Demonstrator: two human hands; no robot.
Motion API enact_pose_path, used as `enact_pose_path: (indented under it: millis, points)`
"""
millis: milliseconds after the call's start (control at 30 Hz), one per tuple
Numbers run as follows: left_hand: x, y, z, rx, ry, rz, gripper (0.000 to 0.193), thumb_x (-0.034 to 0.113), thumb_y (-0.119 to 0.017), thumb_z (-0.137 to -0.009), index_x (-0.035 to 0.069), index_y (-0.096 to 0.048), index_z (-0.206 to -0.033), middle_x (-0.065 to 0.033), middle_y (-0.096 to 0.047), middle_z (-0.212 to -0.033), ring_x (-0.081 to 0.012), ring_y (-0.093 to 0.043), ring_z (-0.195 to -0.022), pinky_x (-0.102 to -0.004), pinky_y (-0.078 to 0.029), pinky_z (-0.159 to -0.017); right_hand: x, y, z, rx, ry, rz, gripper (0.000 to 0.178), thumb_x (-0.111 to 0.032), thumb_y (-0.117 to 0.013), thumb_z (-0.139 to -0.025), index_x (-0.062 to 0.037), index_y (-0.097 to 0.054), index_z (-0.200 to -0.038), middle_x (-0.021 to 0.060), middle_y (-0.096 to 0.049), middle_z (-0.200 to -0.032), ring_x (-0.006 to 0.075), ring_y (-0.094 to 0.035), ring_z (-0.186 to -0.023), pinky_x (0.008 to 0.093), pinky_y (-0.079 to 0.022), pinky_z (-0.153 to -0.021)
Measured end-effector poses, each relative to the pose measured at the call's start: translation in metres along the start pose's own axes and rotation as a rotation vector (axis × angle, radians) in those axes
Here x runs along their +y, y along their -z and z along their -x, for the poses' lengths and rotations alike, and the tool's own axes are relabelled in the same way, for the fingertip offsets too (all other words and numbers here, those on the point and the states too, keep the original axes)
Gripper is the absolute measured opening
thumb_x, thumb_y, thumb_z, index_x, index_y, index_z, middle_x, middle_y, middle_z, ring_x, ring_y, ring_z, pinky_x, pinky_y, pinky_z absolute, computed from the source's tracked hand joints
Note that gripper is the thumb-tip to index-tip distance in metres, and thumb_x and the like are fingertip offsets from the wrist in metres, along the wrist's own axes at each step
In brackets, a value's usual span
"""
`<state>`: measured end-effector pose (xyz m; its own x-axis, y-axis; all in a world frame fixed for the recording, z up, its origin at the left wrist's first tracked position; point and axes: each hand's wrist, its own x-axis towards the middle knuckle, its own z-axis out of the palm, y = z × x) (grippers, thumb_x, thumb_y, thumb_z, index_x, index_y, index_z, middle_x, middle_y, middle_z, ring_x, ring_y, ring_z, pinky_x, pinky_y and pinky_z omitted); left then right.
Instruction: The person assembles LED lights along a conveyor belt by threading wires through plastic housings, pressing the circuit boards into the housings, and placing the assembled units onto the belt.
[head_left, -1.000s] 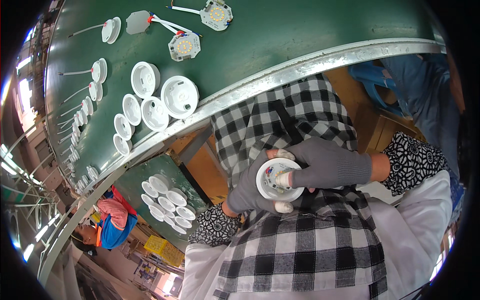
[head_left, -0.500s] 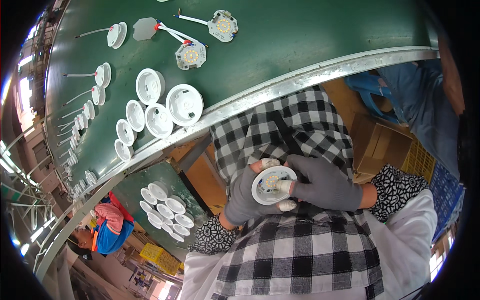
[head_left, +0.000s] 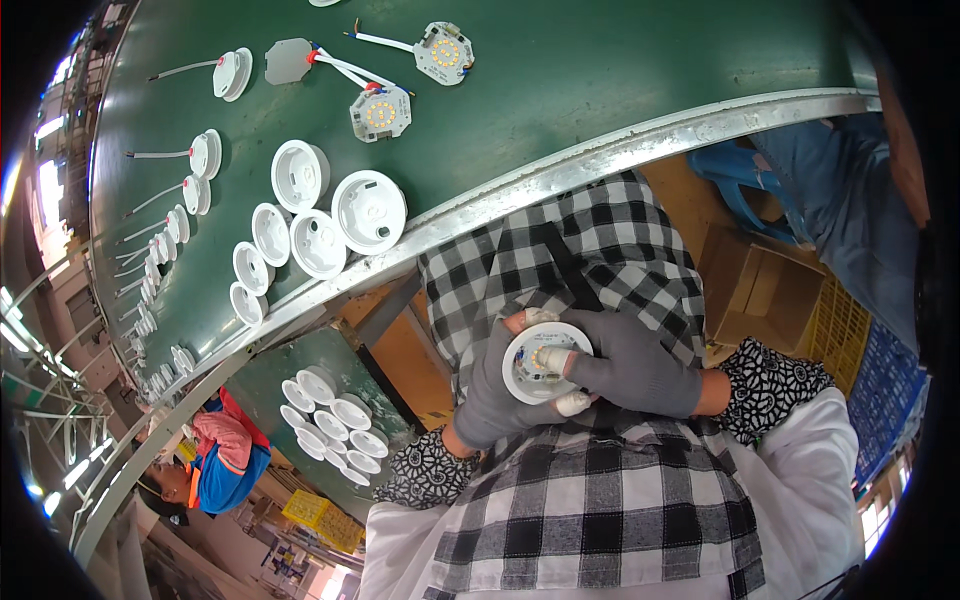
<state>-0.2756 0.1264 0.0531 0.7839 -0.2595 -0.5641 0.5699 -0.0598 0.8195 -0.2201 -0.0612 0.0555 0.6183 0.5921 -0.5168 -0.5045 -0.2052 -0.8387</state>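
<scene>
In my lap I hold a round white lamp housing with a small light board seated inside it. My left hand, in a grey glove, cups the housing from below and the left. My right hand, also grey-gloved, reaches over from the right and presses a taped fingertip into the housing's middle. Both hands hover above my black-and-white checked apron, below the belt's metal edge.
The green conveyor belt carries empty white housings, two light boards with red and white wires and a row of wired caps along the left. A lower shelf holds several white cups. Another person sits below left; cardboard box at right.
My hands with the housing have shifted slightly up, and the housing has tilted a little. Things on the belt have barely moved in the picture.
</scene>
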Motion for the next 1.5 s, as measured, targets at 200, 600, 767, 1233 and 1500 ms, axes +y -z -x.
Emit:
enact_pose_path:
  millis: [200, 600, 767, 1233, 1500]
  points:
    - [-0.001, -0.002, 0.0, 0.013, -0.019, 0.062, 0.091, 0.021, -0.091, -0.058, 0.002, -0.034, -0.126, -0.0109, -0.053, -0.114, -0.0174, -0.056, -0.106, -0.0322, -0.048, -0.092, -0.008, 0.007, -0.006, -0.102, -0.022, 0.027, 0.036, -0.024, -0.059, -0.083, -0.0035, -0.062, -0.113, 0.0174, -0.068, -0.097, 0.027, -0.068, -0.089, 0.0352, -0.052, -0.081]
    - [-0.004, -0.007, 0.001, 0.046, -0.101, -0.158, 0.089, 0.023, -0.09, -0.059, 0.001, -0.036, -0.126, -0.0109, -0.055, -0.114, -0.0168, -0.057, -0.105, -0.0304, -0.049, -0.091, 0.015, -0.005, -0.005, -0.013, -0.017, -0.053, 0.035, -0.031, -0.061, -0.087, -0.0074, -0.065, -0.112, 0.0126, -0.069, -0.098, 0.0211, -0.068, -0.088, 0.0306, -0.052, -0.079]
    - [-0.002, 0.004, -0.002, -0.095, -0.016, -0.083, 0.091, 0.023, -0.092, -0.056, 0.001, -0.038, -0.126, -0.012, -0.057, -0.115, -0.0176, -0.058, -0.106, -0.0321, -0.048, -0.092, -0.003, 0.011, -0.008, -0.198, -0.175, 0.002, 0.039, -0.034, -0.063, -0.083, -0.0018, -0.066, -0.106, 0.0164, -0.069, -0.091, 0.0243, -0.069, -0.083, 0.0313, -0.052, -0.076]
    - [0.003, 0.003, -0.008, -0.072, -0.218, -0.36, 0.085, 0.033, -0.087, -0.064, 0.002, -0.039, -0.127, -0.0119, -0.061, -0.112, -0.0208, -0.064, -0.099, -0.0317, -0.053, -0.085, -0.003, 0.007, -0.012, -0.101, -0.063, 0.13, 0.04, -0.034, -0.065, -0.079, -0.0009, -0.067, -0.101, 0.0174, -0.069, -0.087, 0.0254, -0.069, -0.081, 0.0325, -0.052, -0.075]
    - [-0.004, 0.004, -0.005, -0.093, -0.175, -0.157, 0.093, 0.029, -0.092, -0.055, 0.002, -0.039, -0.126, -0.012, -0.057, -0.111, -0.0192, -0.059, -0.102, -0.0325, -0.049, -0.089, -0.006, 0.01, -0.01, -0.126, 0.031, 0.227, 0.04, -0.036, -0.063, -0.081, -0.0016, -0.067, -0.1, 0.0157, -0.069, -0.083, 0.0252, -0.068, -0.078, 0.0321, -0.052, -0.072]
